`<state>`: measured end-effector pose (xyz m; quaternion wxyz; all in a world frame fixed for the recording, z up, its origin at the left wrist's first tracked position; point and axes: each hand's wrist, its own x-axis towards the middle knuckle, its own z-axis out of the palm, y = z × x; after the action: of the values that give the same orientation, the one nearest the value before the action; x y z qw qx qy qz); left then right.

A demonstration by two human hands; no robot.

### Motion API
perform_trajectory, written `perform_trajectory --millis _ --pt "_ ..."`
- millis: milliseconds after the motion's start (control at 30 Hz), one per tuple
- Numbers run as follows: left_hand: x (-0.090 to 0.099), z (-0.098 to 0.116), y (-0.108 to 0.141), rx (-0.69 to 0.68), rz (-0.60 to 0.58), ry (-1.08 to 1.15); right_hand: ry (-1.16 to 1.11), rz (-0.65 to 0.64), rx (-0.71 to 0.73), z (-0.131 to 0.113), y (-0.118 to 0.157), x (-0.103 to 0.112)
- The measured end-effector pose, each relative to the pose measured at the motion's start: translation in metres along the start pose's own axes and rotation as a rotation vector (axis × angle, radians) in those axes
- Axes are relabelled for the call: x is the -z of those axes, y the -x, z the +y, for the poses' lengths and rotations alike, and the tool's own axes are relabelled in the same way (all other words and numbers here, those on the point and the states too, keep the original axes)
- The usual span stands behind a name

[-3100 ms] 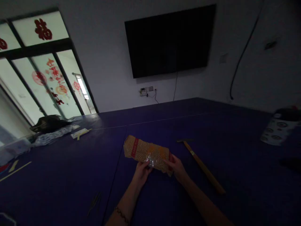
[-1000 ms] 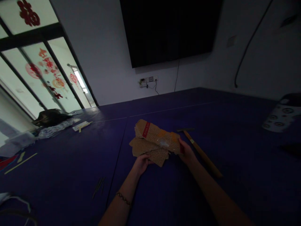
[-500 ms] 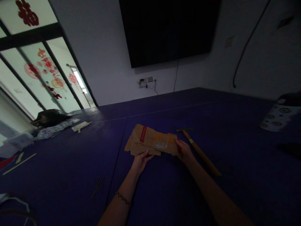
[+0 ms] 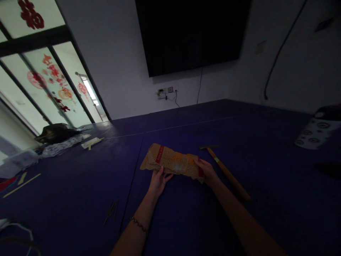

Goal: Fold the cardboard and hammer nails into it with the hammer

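Between my hands is a stack of brown cardboard pieces [image 4: 173, 160], printed with dark dots, a red band and orange patches. My left hand [image 4: 158, 181] grips its lower left edge, thumb on top and fingers underneath. At the right end, my right hand [image 4: 206, 170] closes round the cardboard, near its red end strip. A hammer [image 4: 229, 174] with a wooden handle lies on the purple surface just right of my right hand, its head away from me. Several nails [image 4: 111, 210], thin and dark, lie to the left of my left forearm.
The purple tabletop [image 4: 170, 220] has seams across it. A patterned cylindrical container [image 4: 313, 131] stands at the right. Bags and a black bundle [image 4: 57, 133] lie at the far left, near a white packet [image 4: 91, 143] and a yellowish strip [image 4: 21, 185]. A white cable [image 4: 21, 225] is at lower left.
The cardboard pieces have tilted and come closer together, with less of the lower piece sticking out. My left thumb has moved up onto the cardboard's face.
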<state>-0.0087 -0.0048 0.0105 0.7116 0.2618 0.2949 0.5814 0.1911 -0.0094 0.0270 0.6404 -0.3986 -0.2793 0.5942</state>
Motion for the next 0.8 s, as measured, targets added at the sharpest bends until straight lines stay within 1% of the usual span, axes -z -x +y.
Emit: perform_trajectory --millis 233,367,567,667,800 --pt "-0.0027 -0.0027 0.0007 0.006 -0.038 0.004 0.025 -0.015 0.025 0.0018 0.0015 -0.0031" --pt "-0.0051 -0.0018 0.0025 -0.014 -0.017 0.011 0.036 -0.028 0.028 0.0028 0.0029 -0.0042" --pt "-0.0048 -0.003 0.002 -0.028 0.005 -0.053 0.039 -0.035 0.021 0.0019 0.0042 -0.0047" --pt "-0.005 -0.0035 0.0028 -0.036 -0.016 -0.075 0.032 -0.023 0.015 0.0013 0.0035 -0.0045" --pt "-0.0066 -0.0028 0.0041 0.003 -0.061 -0.071 0.007 0.014 0.009 0.0008 0.0013 -0.0021"
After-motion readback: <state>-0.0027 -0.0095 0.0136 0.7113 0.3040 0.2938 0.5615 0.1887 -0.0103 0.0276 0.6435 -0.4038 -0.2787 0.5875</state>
